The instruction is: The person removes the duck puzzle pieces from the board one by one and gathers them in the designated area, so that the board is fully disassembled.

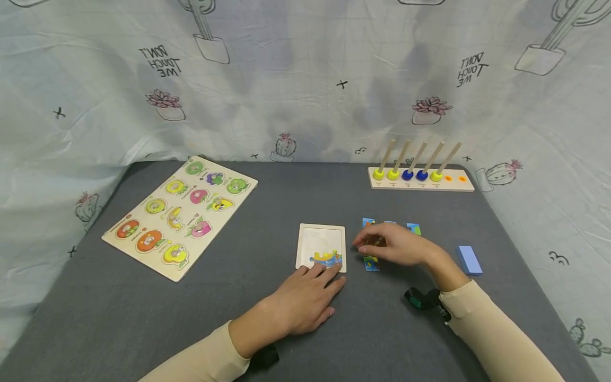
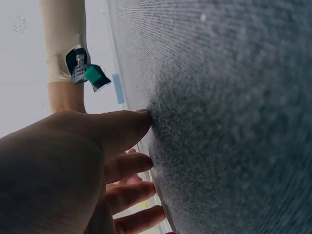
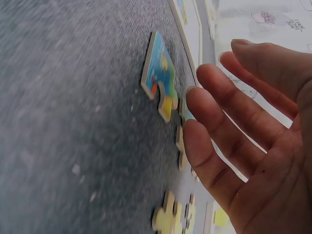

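A square wooden puzzle tray (image 1: 321,233) lies in front of me, with joined blue and yellow puzzle pieces (image 1: 326,258) in its lower right corner. My left hand (image 1: 305,300) rests with its fingers spread, fingertips at the tray's near edge. To the right of the tray, my right hand (image 1: 396,244) is over several loose jigsaw pieces, partly covering them. Its fingers are loosely bent and hold nothing in the right wrist view. A blue jigsaw piece (image 3: 161,73) lies on the cloth beside those fingertips; another piece (image 1: 371,263) shows below the hand in the head view.
A wooden fruit puzzle board (image 1: 157,212) lies at the left. At the back right stands a peg board (image 1: 420,183) with yellow and blue rings on its pegs. A blue block (image 1: 470,260) lies right of my right hand. Patterned cloth hangs behind the grey table (image 1: 191,323).
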{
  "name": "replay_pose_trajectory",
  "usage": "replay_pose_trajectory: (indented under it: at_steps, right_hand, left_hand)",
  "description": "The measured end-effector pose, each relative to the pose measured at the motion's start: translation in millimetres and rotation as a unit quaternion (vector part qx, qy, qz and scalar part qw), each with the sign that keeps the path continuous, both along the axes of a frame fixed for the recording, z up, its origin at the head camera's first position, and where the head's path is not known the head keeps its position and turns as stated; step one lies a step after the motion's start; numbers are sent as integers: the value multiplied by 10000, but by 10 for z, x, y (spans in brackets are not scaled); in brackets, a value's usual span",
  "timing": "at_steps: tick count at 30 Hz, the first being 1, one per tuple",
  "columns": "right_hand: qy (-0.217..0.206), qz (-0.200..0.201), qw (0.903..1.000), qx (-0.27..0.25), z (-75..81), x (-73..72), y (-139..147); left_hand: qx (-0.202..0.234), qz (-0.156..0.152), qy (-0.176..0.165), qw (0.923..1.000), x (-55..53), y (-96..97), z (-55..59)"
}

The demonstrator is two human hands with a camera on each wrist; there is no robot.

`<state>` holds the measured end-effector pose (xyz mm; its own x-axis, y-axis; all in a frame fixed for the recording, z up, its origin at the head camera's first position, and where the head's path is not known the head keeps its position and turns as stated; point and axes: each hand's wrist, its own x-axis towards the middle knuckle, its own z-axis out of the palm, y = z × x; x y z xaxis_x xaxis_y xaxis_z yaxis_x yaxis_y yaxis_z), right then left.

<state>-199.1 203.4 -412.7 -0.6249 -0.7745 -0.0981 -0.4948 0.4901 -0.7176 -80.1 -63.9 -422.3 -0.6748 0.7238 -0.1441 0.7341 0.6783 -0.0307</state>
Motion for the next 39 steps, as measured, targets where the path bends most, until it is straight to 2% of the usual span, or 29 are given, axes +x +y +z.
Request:
replay_pose_trajectory:
  at_steps: [7,13,27,32,39]
  right_hand:
    - [72,16,10000,-55,18,-21,-135]
    - [200,77,9995,-239,3,-74,-238]
    - [-77,292,9968,-744,-48,-127,-562]
    - [-160,426,9959,-781,-71,-128,-630]
    - [-99,632,9951,-760,-131,-136,-672]
  left_hand:
    - [38,-111,-102,9999,41,17,-3]
    - [-103,-123,-143,9998,67,64,19]
    - [-156,-83,-245,9995,69,52,50]
    - [-154,-73,-358,9992,66,40,53]
    - [-145,-188,-299,9993,65,14,40]
